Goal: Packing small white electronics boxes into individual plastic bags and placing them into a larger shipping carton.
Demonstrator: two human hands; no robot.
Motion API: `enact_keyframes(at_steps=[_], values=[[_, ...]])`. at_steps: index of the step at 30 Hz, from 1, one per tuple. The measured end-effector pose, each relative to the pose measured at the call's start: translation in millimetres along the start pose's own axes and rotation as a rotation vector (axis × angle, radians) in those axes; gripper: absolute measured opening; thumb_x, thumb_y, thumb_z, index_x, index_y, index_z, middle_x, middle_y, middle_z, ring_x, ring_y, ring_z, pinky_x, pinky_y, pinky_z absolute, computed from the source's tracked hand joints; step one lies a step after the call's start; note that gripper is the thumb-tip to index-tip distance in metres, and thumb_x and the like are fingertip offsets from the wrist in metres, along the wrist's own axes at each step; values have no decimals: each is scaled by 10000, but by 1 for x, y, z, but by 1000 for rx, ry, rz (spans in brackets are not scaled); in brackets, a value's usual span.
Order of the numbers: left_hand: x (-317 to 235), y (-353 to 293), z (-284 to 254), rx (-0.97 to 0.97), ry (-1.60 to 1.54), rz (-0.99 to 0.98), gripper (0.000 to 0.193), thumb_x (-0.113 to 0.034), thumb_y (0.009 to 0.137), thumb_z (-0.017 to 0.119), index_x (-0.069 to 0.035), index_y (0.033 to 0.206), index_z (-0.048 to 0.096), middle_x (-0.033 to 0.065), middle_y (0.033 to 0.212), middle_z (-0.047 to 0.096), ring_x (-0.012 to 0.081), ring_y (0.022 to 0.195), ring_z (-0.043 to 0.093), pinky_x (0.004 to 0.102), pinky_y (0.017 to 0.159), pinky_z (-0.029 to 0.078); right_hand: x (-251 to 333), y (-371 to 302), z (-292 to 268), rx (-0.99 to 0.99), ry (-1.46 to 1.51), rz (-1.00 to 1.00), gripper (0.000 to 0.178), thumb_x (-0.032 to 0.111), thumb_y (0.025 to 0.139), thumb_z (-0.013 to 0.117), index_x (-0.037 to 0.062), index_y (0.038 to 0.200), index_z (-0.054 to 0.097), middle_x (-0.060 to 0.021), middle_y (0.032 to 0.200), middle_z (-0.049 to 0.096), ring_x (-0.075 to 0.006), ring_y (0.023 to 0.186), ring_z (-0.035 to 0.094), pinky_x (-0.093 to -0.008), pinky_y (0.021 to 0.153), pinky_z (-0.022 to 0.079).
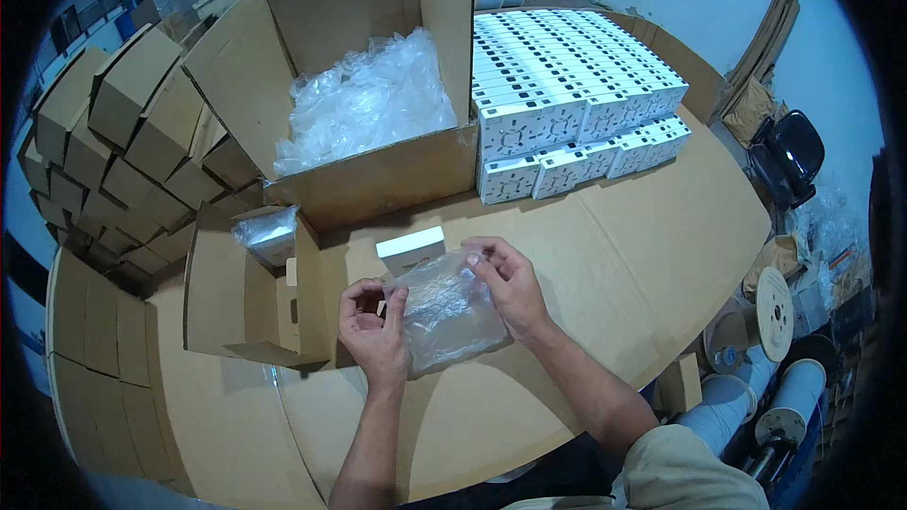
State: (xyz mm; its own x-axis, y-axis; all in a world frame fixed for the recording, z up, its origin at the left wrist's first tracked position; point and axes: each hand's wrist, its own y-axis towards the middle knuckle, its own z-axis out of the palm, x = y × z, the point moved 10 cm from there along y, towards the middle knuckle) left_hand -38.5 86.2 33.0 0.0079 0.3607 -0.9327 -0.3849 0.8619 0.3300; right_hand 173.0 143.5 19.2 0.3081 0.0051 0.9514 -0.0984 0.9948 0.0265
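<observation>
Between my two hands a clear plastic bag is stretched out above the cardboard-covered table. My left hand pinches its left upper edge between thumb and fingers. At its upper right corner my right hand grips the plastic the same way. Just behind the bag lies a small white box, partly hidden by the plastic. To the left of my left hand stands an open cardboard carton. Inside it, at the far end, sits a plastic-wrapped item; whatever else it holds is partly hidden by its walls.
Behind, a large open carton holds a heap of clear plastic bags. Stacked white printed boxes fill the table's far right. Brown cartons are piled at the left. Spools and a black chair stand off to the right.
</observation>
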Motion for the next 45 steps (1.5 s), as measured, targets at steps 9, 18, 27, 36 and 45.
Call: enact_keyframes(at_steps=[9,18,27,36,45], values=[[25,-5,5,-23,15,-359,171,-157,1024,630,12,1041,651,27,941,632,100,907,579,242,820,485,28,-17,21,-79,-588,-231,232,182,1042,560,-15,919,572,-160,621,537,-187,554,580,-367,546,443],[-37,3,-14,-224,285,145,288,-281,1042,608,0,1106,616,22,952,616,83,854,551,235,727,475,32,-25,23,-164,-614,-286,265,201,1064,518,-4,903,565,-186,597,484,-243,492,529,-390,504,417],[6,-16,22,24,213,-277,235,-230,1044,601,0,1018,637,-11,805,608,48,688,517,232,587,418,21,-19,6,-270,-546,-333,295,218,1074,499,4,873,539,-146,600,510,-189,485,481,-370,488,402],[-2,-5,13,32,268,-122,260,-238,1047,595,-6,939,641,-6,654,562,66,573,501,255,527,410,82,-14,-4,-146,-564,-611,235,103,927,674,31,1148,634,-128,1100,679,-241,1035,654,-370,868,524],[-22,-7,32,135,397,60,234,-183,913,766,-14,985,622,100,810,730,175,716,706,334,634,548,85,-34,36,14,-880,-893,275,-5,701,831,72,946,732,-98,1173,667,-297,1119,595,-403,920,497]])
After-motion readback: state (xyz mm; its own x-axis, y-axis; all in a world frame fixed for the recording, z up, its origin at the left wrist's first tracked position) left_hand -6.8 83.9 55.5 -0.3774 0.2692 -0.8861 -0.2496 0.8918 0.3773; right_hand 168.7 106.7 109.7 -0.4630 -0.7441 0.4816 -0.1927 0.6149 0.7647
